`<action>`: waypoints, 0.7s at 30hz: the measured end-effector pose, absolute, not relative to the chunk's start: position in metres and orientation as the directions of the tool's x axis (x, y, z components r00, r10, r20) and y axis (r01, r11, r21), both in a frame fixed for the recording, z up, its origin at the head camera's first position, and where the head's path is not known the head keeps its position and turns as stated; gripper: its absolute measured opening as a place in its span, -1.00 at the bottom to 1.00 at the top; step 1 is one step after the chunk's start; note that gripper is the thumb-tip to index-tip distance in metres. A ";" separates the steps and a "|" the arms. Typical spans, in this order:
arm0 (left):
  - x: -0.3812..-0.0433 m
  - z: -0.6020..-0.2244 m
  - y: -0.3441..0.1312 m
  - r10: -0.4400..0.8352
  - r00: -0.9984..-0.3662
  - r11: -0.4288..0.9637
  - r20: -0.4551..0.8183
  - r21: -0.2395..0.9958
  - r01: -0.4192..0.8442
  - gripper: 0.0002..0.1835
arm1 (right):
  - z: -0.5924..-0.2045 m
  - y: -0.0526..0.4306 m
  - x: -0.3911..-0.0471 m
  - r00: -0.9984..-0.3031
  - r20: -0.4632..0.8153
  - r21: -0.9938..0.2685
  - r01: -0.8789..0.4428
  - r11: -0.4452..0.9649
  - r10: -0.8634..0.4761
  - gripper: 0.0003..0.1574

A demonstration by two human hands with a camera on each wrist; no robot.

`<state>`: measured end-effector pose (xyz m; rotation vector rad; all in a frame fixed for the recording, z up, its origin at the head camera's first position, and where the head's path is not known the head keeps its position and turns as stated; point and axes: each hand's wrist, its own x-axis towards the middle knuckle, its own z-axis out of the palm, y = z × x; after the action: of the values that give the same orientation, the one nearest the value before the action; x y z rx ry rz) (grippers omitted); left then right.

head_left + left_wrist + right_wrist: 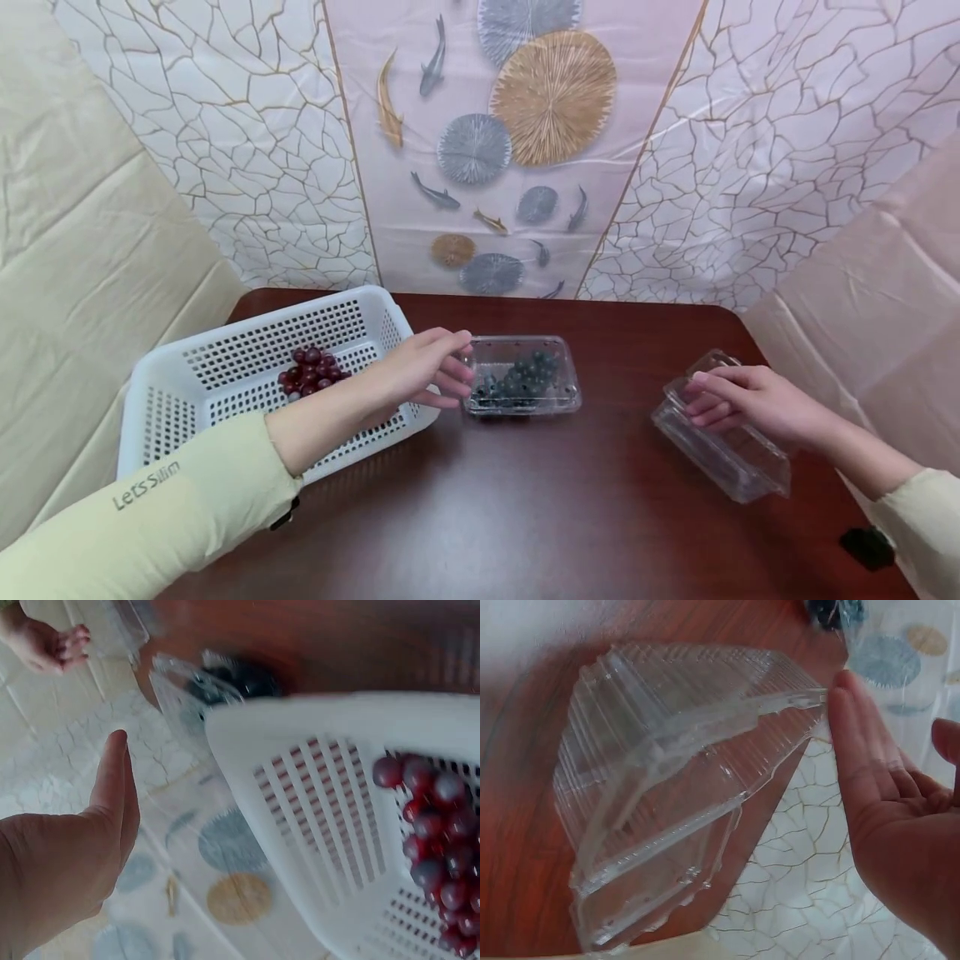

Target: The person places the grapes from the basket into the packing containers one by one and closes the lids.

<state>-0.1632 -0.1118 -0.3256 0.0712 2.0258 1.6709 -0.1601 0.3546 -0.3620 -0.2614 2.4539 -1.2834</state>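
- One line of writing can be read: "Let'sSlim", dark on the pale left sleeve point(202, 492). The right sleeve point(926, 521) is cut off by the edge.
- Two hands, both with loose fingers and nothing in their grip. The left hand point(423, 367) reaches across the basket to the left end of the first box; I can't tell whether fingertips meet plastic. The right hand point(738, 400) hovers at the second box, thumb apart from the fingers; contact there is unclear too.
- Two clear boxes. The first box point(525, 408) sits mid-table, holding the dark grapes point(528, 379); glare and dark colour make these hard to count. The second box point(720, 458) stands gaping on the right, partly behind the hand.
- One white basket point(133, 417) on the left, with one bunch of red grapes point(310, 371) inside. The forearm hides part of both.
- Two black wrist pieces, mostly covered: one under the left cuff, one point(867, 547) by the right.
- One dark red table point(525, 500) under everything.
- Six round shapes on the pink cloth point(408, 250) behind, among grey and gold fish; the topmost is cut off.
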 end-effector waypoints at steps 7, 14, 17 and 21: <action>-0.175 -0.319 -0.138 0.331 -0.876 0.264 -0.351 0.926 -0.271 -0.46 | -0.356 0.367 -0.162 -0.942 -0.198 -0.815 0.005 0.580 -0.270 -0.46; -0.186 -0.315 -0.163 0.316 -0.888 0.294 -0.334 0.924 -0.243 -0.42 | -0.349 0.382 -0.160 -0.952 -0.228 -0.564 -0.041 0.825 -0.203 -0.46; -0.190 -0.315 -0.173 0.310 -0.891 0.318 -0.332 0.919 -0.232 -0.40 | -0.348 0.390 -0.156 -0.947 -0.252 -0.415 -0.079 0.907 -0.198 -0.47; -0.195 -0.316 -0.186 0.305 -0.892 0.339 -0.334 0.913 -0.226 -0.36 | -0.348 0.400 -0.152 -0.925 -0.321 -0.375 -0.071 0.924 -0.201 -0.43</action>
<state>-0.1951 -0.1862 -0.3158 0.0692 2.1579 1.5793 -0.1522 0.3998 -0.3482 -0.1994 2.7251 -0.5127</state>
